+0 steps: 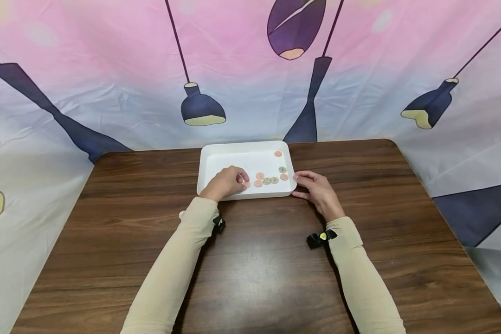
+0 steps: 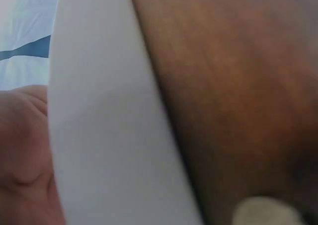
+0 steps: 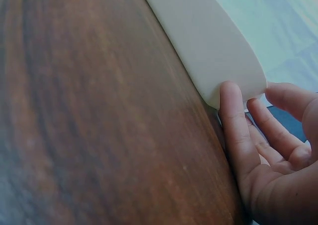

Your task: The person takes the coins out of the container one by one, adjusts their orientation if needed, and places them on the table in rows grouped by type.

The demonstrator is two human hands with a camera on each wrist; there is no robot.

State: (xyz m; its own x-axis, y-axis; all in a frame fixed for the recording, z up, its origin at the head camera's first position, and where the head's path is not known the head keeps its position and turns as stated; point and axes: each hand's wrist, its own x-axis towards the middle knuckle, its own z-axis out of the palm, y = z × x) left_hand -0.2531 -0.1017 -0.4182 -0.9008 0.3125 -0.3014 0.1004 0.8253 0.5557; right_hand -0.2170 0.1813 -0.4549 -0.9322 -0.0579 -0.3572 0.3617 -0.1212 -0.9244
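A white tray [image 1: 225,160] sits at the far middle of the brown table [image 1: 259,260]. Several copper and silver coins [image 1: 271,180] lie loose in its right half. My left hand [image 1: 243,178] reaches over the near wall into the tray, fingers curled, their tips on a copper coin [image 1: 246,184]. The left wrist view shows only the tray wall [image 2: 109,135] and part of that palm [image 2: 22,160]. My right hand [image 1: 297,184] grips the tray's near right corner: the thumb [image 3: 231,115] presses the outer wall [image 3: 213,41] and the fingers curl round the corner.
One copper coin [image 1: 278,153] lies alone at the tray's far right. A patterned cloth backdrop [image 1: 250,83] hangs close behind the table and along both sides. Bare tabletop [image 3: 99,111] stretches on all sides of the tray.
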